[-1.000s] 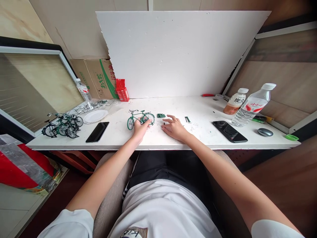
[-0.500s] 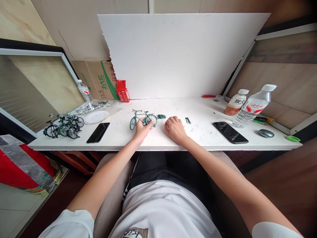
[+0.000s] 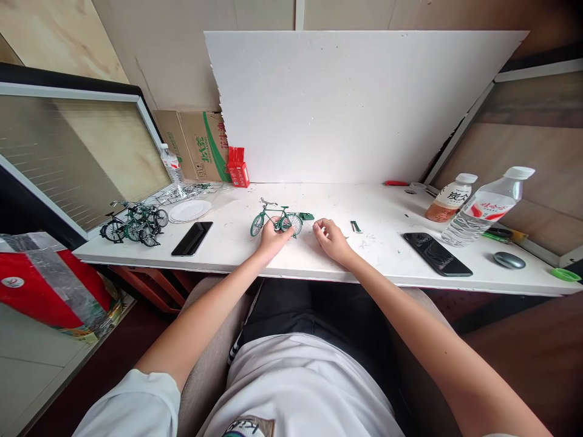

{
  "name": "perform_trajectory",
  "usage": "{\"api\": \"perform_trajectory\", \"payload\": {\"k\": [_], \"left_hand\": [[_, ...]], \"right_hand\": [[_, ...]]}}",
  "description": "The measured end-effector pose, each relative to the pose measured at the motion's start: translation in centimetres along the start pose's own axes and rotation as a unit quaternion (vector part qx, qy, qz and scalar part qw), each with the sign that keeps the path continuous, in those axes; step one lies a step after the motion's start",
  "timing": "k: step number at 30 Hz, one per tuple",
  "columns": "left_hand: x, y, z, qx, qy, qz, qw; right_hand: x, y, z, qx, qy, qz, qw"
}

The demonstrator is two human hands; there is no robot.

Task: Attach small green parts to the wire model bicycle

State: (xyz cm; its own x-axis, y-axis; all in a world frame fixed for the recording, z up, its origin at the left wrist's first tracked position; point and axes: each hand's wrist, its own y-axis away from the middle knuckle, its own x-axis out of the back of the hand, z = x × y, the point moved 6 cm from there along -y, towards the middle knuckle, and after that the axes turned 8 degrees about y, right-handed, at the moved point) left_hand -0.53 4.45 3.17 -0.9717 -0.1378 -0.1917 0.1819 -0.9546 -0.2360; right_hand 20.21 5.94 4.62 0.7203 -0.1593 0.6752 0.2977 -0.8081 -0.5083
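My left hand (image 3: 274, 237) grips a small green model bicycle (image 3: 283, 213) by its lower frame, near the pedals and rear wheel. The bicycle stands upright with its handlebar to the left. To its right, my right hand (image 3: 334, 240) is apart from it, thumb and fingers pinched together; whatever they hold, if anything, is too small to make out. A flat green plastic piece (image 3: 306, 216) lies just behind the rear wheel. Right of my right hand lies a small dark green part (image 3: 356, 226) on the white table (image 3: 310, 264).
Several assembled model bicycles (image 3: 134, 224) cluster at the left, near a white plate (image 3: 189, 210) and a phone (image 3: 192, 238). On the right are another phone (image 3: 437, 254), two bottles, the larger a water bottle (image 3: 485, 209), and a computer mouse (image 3: 509, 260). A white board (image 3: 364, 109) stands behind.
My right hand has lifted and turned, its pinched fingertips now showing. My left hand still holds the bicycle, now nearer the flat green piece. The whole view has shifted.
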Motion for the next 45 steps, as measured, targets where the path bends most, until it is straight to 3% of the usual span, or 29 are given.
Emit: {"api": "perform_trajectory", "payload": {"k": [6,19,34,45], "left_hand": [[-0.02,-0.08,-0.09,-0.006,0.002,-0.017,1.0],[0.01,0.08,0.04,0.006,0.001,-0.007,1.0],[-0.1,0.16,0.14,0.022,-0.015,-0.019,0.999],[-0.41,0.18,0.16,0.012,-0.003,-0.047,0.999]], "right_hand": [[-0.29,-0.25,0.51,-0.015,-0.028,-0.034,0.999],[-0.74,-0.22,0.85,-0.024,-0.096,-0.041,0.994],[-0.63,-0.05,0.48,-0.017,-0.051,-0.035,0.998],[-0.56,0.1,0.05,-0.026,-0.117,-0.063,0.991]]}}
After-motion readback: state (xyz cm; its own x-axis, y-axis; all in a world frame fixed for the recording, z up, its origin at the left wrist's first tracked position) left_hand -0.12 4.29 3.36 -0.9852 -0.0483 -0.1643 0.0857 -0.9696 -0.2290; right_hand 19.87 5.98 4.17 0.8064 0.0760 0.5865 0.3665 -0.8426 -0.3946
